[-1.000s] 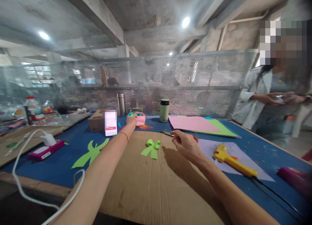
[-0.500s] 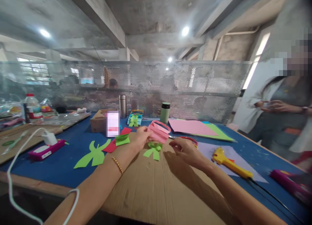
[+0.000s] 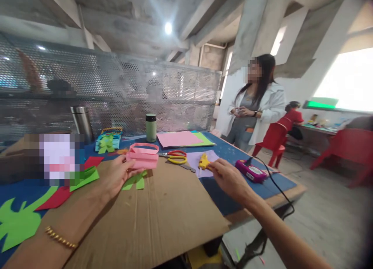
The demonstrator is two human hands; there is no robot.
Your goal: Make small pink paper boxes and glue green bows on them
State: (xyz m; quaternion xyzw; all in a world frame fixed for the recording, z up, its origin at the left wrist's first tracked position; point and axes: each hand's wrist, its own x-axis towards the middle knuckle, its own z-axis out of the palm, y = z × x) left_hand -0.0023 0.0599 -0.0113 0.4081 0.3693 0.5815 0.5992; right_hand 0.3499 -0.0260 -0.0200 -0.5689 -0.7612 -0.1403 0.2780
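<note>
My left hand (image 3: 115, 175) is closed on a small pink paper bag (image 3: 143, 161) with a looped handle, held just over the cardboard sheet. Beneath the bag lies a green paper bow (image 3: 136, 181). At the right, my right hand (image 3: 233, 179) wraps round the handle of a yellow hot glue gun (image 3: 204, 160), whose nozzle end is over a lilac paper sheet (image 3: 190, 158). Between the two hands rest scissors with red and yellow handles (image 3: 177, 156) and a flat grey blade-like piece (image 3: 184, 167).
Cardboard (image 3: 157, 218) covers the front of the blue table. Green paper cutouts (image 3: 21, 222) lie left; a green bottle (image 3: 151, 128), steel flask (image 3: 81, 123), blue paper basket (image 3: 108, 141) and pink sheets (image 3: 179, 138) stand or lie behind. A purple power strip (image 3: 251, 171) is right. A person (image 3: 247, 106) stands beyond.
The view has turned right. My right hand has moved right from beside the scissors and taken hold of the glue gun. My left hand still holds the pink paper bag.
</note>
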